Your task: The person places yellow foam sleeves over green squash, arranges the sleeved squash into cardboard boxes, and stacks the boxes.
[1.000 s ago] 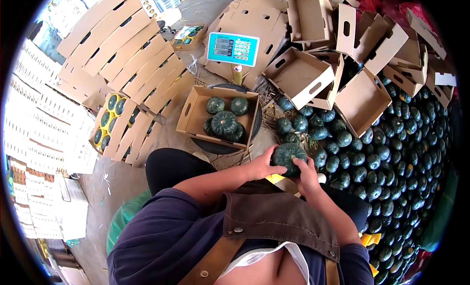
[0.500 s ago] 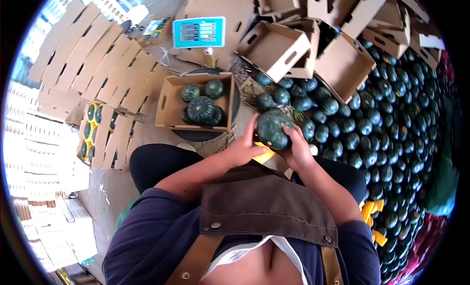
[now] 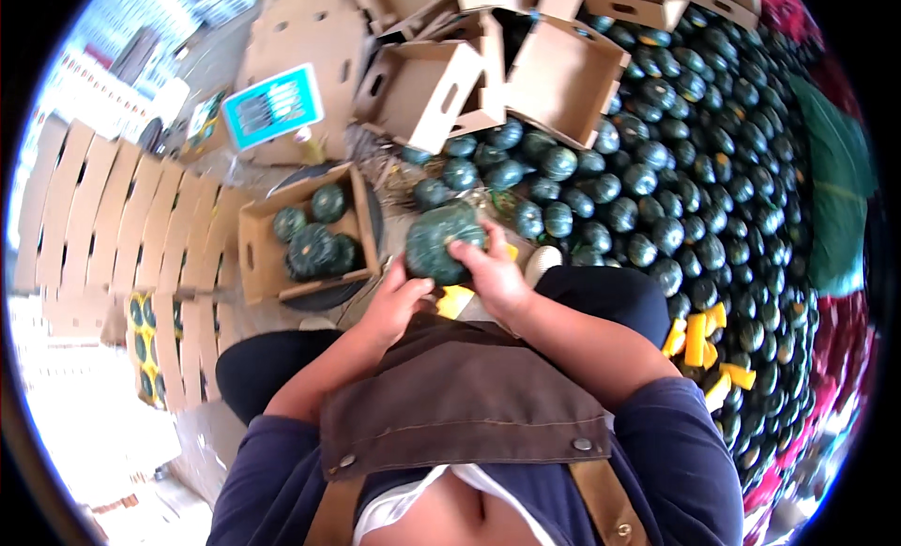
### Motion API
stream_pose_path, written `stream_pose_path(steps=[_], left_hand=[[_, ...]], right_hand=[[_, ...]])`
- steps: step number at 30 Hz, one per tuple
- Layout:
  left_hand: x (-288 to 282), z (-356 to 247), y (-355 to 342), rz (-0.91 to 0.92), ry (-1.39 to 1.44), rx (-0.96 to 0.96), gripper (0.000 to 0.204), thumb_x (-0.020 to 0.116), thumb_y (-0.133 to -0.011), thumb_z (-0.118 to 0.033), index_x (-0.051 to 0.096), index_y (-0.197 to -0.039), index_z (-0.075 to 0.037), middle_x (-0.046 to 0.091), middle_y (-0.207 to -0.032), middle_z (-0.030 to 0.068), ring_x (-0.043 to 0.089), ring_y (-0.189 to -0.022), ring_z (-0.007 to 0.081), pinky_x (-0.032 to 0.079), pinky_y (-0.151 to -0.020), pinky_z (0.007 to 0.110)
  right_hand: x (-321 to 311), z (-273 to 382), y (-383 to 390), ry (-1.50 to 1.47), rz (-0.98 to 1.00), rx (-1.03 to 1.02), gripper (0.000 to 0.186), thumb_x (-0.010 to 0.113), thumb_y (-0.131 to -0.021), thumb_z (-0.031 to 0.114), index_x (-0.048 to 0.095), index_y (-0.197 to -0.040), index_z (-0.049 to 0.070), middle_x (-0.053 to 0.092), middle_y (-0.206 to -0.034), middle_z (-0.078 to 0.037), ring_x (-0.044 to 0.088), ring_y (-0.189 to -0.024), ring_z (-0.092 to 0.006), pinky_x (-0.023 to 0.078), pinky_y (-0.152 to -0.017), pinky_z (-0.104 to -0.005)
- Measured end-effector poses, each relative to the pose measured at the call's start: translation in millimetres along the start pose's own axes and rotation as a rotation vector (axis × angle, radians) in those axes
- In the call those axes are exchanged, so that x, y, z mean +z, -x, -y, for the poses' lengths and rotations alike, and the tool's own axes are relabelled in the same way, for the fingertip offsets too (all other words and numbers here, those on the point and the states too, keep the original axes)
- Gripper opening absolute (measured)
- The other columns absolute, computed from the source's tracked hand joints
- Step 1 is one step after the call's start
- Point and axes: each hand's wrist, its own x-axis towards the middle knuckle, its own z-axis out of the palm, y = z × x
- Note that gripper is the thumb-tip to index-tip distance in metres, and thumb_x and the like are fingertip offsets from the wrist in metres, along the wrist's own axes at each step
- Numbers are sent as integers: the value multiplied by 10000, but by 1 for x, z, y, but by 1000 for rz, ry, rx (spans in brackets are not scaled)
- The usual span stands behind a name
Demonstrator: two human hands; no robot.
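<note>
Pumpkin in hand (image 3: 439, 246): dark green, round and ribbed; held up in front of the apron, between the two grips, to the right of the box that holds pumpkins.
Left grip (image 3: 391, 304): a bare hand at the pumpkin's lower left, parted to about its width, with the thumb along the near side and the fingers partly hidden beneath.
Right grip (image 3: 496, 272): a bare hand spread around the pumpkin's right side, the thumb pressed on its upper face and fingers curled at the far edge.
Box with pumpkins (image 3: 267, 257): brown cardboard, open-topped, with several green pumpkins inside, one resting over others; it sits on a dark round base (image 3: 374, 219).
Blue panel (image 3: 273, 106): tilted, beyond that box, with display windows and keys.
Stacked boxes (image 3: 131, 218): brown cardboard, standing in a leaning row at the far left.
Yellow netting (image 3: 145, 344): around pumpkins in a box below the stack.
Loose boxes (image 3: 565, 82): open cardboard trays, tipped at angles against the heap's upper edge.
Heap (image 3: 668, 235): many green pumpkins across the right.
Yellow pieces (image 3: 695, 341): lying on the heap, near the right knee.
Apron (image 3: 465, 405): brown, over a dark blue shirt.
</note>
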Motion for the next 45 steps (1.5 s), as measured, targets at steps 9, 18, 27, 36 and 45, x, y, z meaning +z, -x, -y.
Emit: stream_pose_path(steps=[9,18,27,36,45], left_hand=[[12,-3,-1,-81,-26,-36,561,392,-719,-20,318,-1273,-71,500,-1104,117,573,-917,272,498,-701,387],[33,-28,-18,46,-818,219,361,356,-807,59,432,-1158,18,600,-1012,110,589,-893,181,453,-788,282],[68,-34,-68,188,-1208,283,162,521,-877,-122,587,-930,17,602,-810,100,568,-755,188,440,-719,287],[11,23,-108,254,-1175,-238,260,514,-902,-172,531,-1113,-20,597,-962,86,573,-882,158,447,-788,283],[14,26,-156,306,-1223,-518,360,551,-891,-236,489,-1183,-35,582,-1083,112,574,-967,180,442,-833,288]], right_hand=[[-8,-7,1,317,0,-174,664,710,-734,216,298,-1235,75,532,-1032,-136,523,-959,-214,442,-844,-336],[-5,63,17,11,59,-371,674,681,-782,238,262,-1262,21,485,-1103,-132,479,-1025,-195,408,-908,-321],[-112,140,23,-44,53,-484,610,676,-789,182,326,-1258,11,502,-1105,-107,502,-1020,-175,429,-888,-320],[-362,90,-99,-580,-707,-373,477,606,-810,321,444,-1166,48,529,-1111,-137,558,-985,-263,476,-824,-430],[-402,148,-207,1187,-1189,-252,849,720,-655,443,330,-1309,67,364,-1309,-191,370,-1180,-369,347,-973,-423]])
